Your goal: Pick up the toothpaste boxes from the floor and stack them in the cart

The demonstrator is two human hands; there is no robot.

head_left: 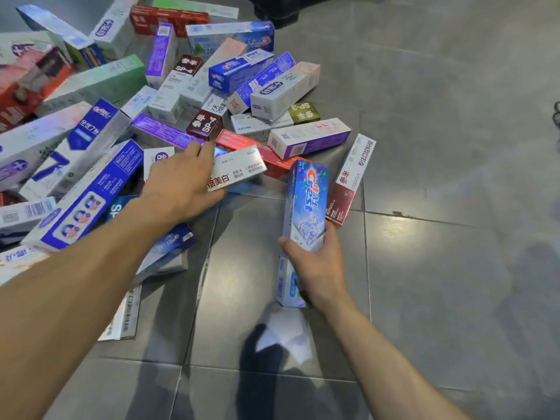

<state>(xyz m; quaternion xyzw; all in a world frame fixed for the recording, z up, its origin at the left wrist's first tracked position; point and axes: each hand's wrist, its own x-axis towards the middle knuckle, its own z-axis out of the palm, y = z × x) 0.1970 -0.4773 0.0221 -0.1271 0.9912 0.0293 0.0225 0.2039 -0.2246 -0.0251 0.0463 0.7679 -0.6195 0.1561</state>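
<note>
Grey glossy floor tiles (424, 147) carry a loose heap of toothpaste boxes (127, 122), slick printed cartons. Gathering is underway: the left hand (181, 183) grips a white box (239, 169) at the heap's edge, while the right hand (318, 262) clamps a holographic blue box (306, 204). Next, seemingly, lift both toward the unseen cart.

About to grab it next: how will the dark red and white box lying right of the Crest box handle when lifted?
The dark red and white box is long carton with crisp edges, so probably stiff and light. Its glossy face may be slippery. Lying flat on the floor tiles, it shouldn't roll.
</note>
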